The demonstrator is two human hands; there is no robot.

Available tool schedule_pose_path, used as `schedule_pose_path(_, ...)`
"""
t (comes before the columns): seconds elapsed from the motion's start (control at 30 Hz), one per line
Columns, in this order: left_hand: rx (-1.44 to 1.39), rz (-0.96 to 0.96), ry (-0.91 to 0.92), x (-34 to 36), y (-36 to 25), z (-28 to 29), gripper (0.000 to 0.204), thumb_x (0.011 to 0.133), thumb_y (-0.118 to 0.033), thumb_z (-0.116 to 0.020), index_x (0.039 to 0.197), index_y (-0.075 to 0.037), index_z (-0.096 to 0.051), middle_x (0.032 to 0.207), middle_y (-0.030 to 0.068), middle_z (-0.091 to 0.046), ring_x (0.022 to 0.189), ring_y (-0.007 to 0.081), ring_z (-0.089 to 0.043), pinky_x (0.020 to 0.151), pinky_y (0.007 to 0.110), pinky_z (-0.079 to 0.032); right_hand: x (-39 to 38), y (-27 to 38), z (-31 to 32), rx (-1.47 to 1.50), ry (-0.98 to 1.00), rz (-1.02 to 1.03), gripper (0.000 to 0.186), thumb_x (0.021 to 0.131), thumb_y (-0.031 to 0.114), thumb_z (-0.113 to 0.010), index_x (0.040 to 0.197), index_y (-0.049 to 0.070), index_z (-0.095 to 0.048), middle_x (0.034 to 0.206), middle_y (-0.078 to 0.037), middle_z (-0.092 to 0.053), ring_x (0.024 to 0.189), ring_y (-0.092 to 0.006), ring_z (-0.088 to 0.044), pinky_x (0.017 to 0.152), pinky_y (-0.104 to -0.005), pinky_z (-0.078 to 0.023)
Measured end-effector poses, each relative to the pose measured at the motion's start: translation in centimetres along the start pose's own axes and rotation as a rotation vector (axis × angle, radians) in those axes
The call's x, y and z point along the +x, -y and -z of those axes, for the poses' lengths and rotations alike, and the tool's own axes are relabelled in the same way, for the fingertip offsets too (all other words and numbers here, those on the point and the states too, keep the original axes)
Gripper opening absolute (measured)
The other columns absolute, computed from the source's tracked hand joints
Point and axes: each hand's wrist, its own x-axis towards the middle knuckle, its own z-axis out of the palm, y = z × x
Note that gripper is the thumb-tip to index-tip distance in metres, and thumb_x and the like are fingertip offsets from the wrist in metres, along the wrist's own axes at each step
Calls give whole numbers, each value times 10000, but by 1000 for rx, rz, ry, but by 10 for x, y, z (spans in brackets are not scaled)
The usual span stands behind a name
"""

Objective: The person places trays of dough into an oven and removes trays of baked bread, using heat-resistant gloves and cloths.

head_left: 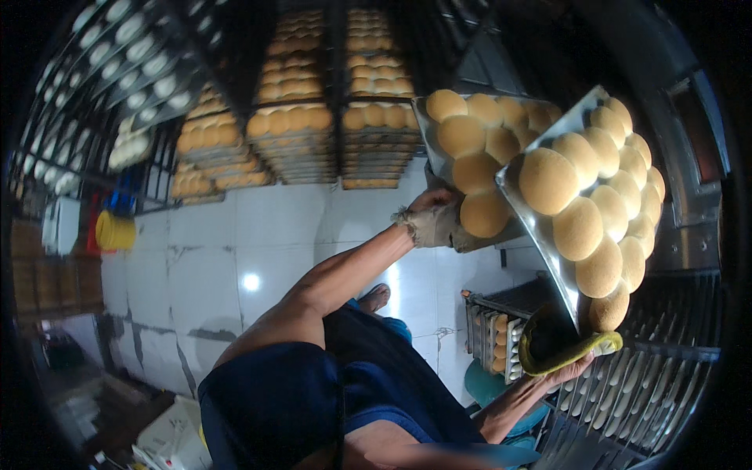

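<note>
My left hand (432,205), with a worn cloth at the palm and wrist, is closed on the near-left edge of a metal baking tray (424,119). That tray bears several golden round buns (461,136). My right hand (578,368) grips the lower corner of a second baking tray (548,254) through a green-and-yellow cloth pad (540,362). Rows of golden buns (577,228) cover this tray. It looks tilted and overlaps the first tray, hiding part of it. I cannot tell whether the two trays touch.
Racks with trays of golden buns (290,120) stand ahead. Pale dough pieces (139,48) sit on a rack at the far left, others on a rack (627,384) at lower right. A metal cabinet (680,243) rises at right. A yellow bucket (116,231) stands left on the tiled floor (204,266).
</note>
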Motion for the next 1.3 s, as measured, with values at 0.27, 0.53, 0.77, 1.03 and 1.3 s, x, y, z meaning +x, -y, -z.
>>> schedule_pose_path(0.27, -15, -207, -153, -292, 17, -34, 352, 878, -216, -506, 1131, 23, -557, 1101, 154, -628, 993, 257, -622, 907, 418, -483, -151, -7, -24, -128, 87, -119, 583, 758, 303, -589, 1259, 29, -471, 1179, -192, -559, 1043, -317, -583, 874, -464, -522)
schedule_pose_path(0.53, 61, -639, -467, -592, 27, -20, 375, 882, -269, -488, 1117, 7, -586, 1071, 134, -643, 997, 262, -615, 924, 395, -471, -302, -35, -63, -215, 170, -335, 598, 765, 332, -580, 1267, 29, -462, 1185, -195, -550, 1043, -310, -582, 858, -464, -532)
schedule_pose_path(0.77, 125, -1041, -541, -789, 48, -34, 378, 842, -262, -540, 1102, 9, -587, 1130, 154, -616, 1017, 302, -599, 932, 435, -454, -425, -85, -76, -324, 222, -618, 611, 772, 357, -572, 1274, 29, -454, 1190, -198, -543, 1043, -305, -581, 844, -464, -541)
schedule_pose_path(1.03, 423, -1475, -1104, -1069, 21, 2, 390, 748, -362, -661, 1029, -95, -610, 1047, 87, -635, 985, 234, -587, 863, 345, -447, -631, -159, -135, -101, 276, -1010, 558, 780, 351, -568, 1233, 36, -484, 1136, -156, -581, 1037, -329, -569, 949, -451, -451)
schedule_pose_path(1.3, 1849, -658, -2356, -1193, -67, -55, 302, 808, -286, -584, 987, -44, -604, 944, 125, -631, 892, 250, -594, 808, 345, -450, -815, -309, -194, -94, 426, -1180, 513, 774, 261, -607, 1223, 33, -509, 1147, -146, -583, 1033, -314, -577, 940, -431, -462)
